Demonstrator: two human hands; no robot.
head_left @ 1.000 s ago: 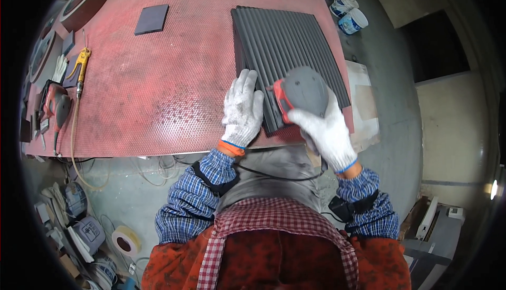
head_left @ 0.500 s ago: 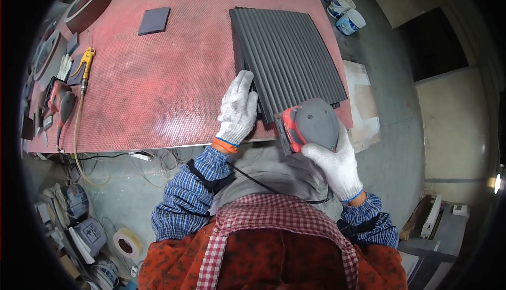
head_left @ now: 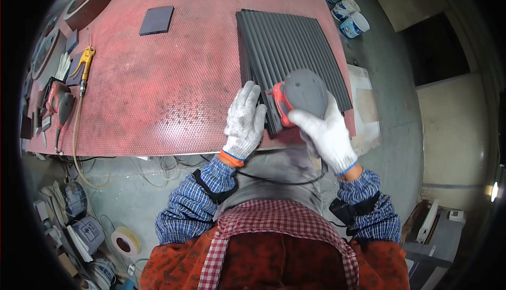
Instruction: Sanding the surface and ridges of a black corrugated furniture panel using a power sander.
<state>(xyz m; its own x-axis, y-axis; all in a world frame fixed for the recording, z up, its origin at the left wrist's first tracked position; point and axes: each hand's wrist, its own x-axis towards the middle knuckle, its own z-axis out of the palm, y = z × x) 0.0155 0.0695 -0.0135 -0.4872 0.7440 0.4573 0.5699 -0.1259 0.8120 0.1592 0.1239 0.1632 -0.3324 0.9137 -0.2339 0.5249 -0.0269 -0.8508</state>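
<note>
A stack of dark grey ribbed panels [head_left: 287,42] lies on the red textured tabletop [head_left: 195,63]. Wrapped in a white work glove, my right hand [head_left: 329,134] grips a red and grey electric sander [head_left: 305,94]. The sander sits over the near end of the top panel; its pad is hidden, so whether it touches is unclear. Also gloved, my left hand [head_left: 244,116] lies against the stack's near left edge with its fingers stretched out. A black cord runs from the right hand's side across my lap.
On the table's left are a yellow air blow gun [head_left: 87,61] with a hose, a second sander [head_left: 60,103] and sanding belts [head_left: 87,3]. A dark square pad [head_left: 156,20] lies farther back. Paint buckets [head_left: 354,25] line the floor at far right. Tape [head_left: 126,241] lies lower left.
My right hand has carried the sander forward and slightly left, from the table's front edge to over the panels' near end. My left hand has shifted slightly right and nearer me.
</note>
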